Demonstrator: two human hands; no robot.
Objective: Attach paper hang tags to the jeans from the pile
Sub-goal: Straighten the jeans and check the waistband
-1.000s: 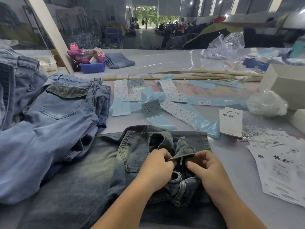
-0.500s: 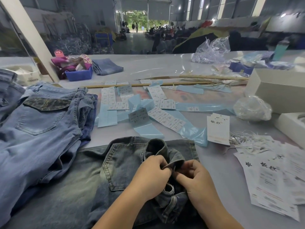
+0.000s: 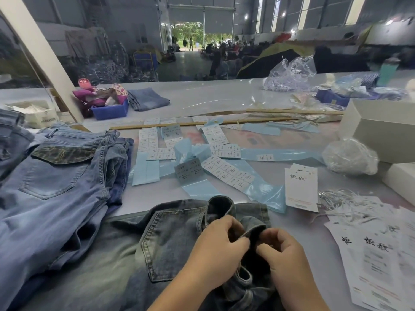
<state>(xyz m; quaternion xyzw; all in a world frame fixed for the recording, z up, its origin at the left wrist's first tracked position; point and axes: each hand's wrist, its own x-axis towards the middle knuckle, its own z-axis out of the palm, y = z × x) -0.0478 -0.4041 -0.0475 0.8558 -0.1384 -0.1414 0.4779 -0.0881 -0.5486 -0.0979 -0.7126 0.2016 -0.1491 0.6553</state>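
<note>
Dark washed jeans [image 3: 170, 243] lie in front of me, back pocket up, with the waistband bunched and folded over. My left hand [image 3: 215, 252] pinches the folded waistband from the left. My right hand [image 3: 283, 254] pinches the same fold from the right, the fingertips almost meeting. A white paper hang tag [image 3: 301, 187] with black characters lies on the table beyond the jeans. More hang tags [image 3: 377, 254] are spread at the right. A bundle of white strings [image 3: 341, 198] lies beside them. A pile of lighter blue jeans [image 3: 56, 187] sits at the left.
Sheets of white size stickers [image 3: 226, 169] and light blue backing strips [image 3: 280, 153] cover the middle of the table. White boxes [image 3: 381, 131] and a clear plastic bag [image 3: 350, 157] stand at the right. A blue bin [image 3: 110, 111] and folded jeans [image 3: 148, 99] sit farther back.
My head view has shifted, so the table sits differently in frame. Both hands stay on the waistband fold, with the fingers worked closer together on it.
</note>
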